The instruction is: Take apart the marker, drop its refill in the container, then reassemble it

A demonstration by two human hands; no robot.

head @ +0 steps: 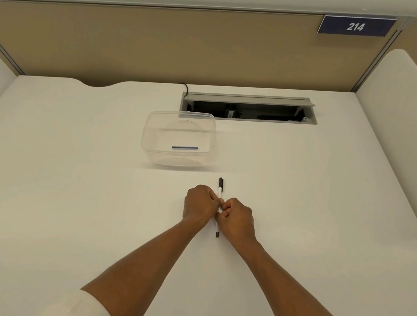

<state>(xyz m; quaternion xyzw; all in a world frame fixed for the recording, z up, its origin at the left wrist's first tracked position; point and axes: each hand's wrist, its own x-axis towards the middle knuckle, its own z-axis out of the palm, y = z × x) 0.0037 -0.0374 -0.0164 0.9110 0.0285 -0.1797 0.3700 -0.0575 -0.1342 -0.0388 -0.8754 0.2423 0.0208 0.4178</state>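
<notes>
— Marker: where is it sitting?
— It is lying lengthwise on the white desk, pointing away from the person, its black cap at the far end and a small black plug at the near end. Both hands are closing on its white middle.
— How are the hands gripping?
— The left hand and the right hand are curling into loose fists, side by side and touching, fingers pinching the barrel from either side.
— And the container?
— It is standing farther back on the desk, clear plastic, apart from the marker. A thin blue refill is lying flat on its bottom.
— Anything behind it?
— An open cable tray is sitting in the desk, just beyond the container.
</notes>
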